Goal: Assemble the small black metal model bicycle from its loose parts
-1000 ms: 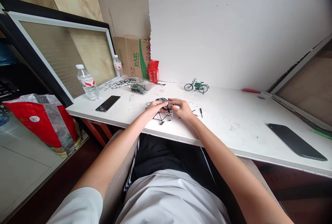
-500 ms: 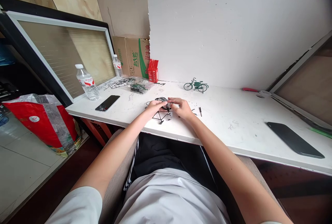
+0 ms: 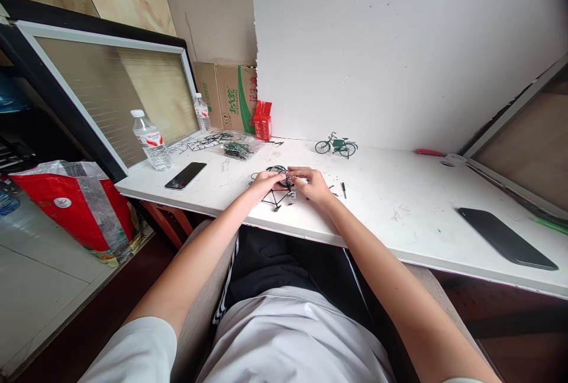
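Note:
Both hands meet over a black model bicycle near the table's front edge. Its thin frame sticks out below the fingers, and a spoked wheel shows behind them. My left hand is closed, its fingertips gripping the model from the left. From the right, my right hand pinches the same model near the wheel, fingers bent. The fingers hide the spot where they meet. Small black parts and a short black stick-like piece lie to the right of my right hand.
A finished green model bicycle stands farther back. To the left are a phone, a water bottle and a plastic bag of parts. A red box stands behind. Another dark phone-like slab lies at the right.
The camera view has shifted very slightly. Both hands keep their grip on the black model bicycle with no clear movement.

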The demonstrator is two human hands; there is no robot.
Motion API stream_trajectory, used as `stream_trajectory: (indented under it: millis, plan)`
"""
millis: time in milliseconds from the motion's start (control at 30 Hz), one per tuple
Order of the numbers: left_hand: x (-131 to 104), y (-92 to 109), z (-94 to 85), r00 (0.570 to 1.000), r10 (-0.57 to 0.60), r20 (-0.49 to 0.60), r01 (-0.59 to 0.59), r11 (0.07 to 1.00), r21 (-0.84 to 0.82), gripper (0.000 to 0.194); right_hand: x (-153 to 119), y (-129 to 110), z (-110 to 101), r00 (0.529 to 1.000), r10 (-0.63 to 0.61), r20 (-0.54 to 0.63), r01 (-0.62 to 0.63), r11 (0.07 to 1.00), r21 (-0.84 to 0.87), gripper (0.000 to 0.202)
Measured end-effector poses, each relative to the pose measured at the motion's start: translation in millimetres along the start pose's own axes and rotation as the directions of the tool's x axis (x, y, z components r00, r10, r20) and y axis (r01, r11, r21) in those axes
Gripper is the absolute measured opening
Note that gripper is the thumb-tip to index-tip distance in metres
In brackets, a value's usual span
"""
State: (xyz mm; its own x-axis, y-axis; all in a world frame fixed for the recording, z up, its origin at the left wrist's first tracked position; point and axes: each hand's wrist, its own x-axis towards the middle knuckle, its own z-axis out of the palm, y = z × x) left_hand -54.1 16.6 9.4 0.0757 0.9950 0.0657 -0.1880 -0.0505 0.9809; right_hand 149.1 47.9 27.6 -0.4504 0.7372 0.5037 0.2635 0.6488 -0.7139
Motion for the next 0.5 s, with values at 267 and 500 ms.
stream_trajectory:
  millis: [267,500]
  plan:
    - [-8,9,8.3,1.0,-0.002,-0.012,0.002,1.0,0.002,0.033,2,1,1,0.999,0.022,-0.026,-0.02,0.995,0.099,0.026]
    - [-11,10,9.0,0.999,0.043,0.019,-0.043,0.999,0.016,0.037,4,7,1,1.0,0.006,-0.025,-0.004,0.999,0.048,0.03]
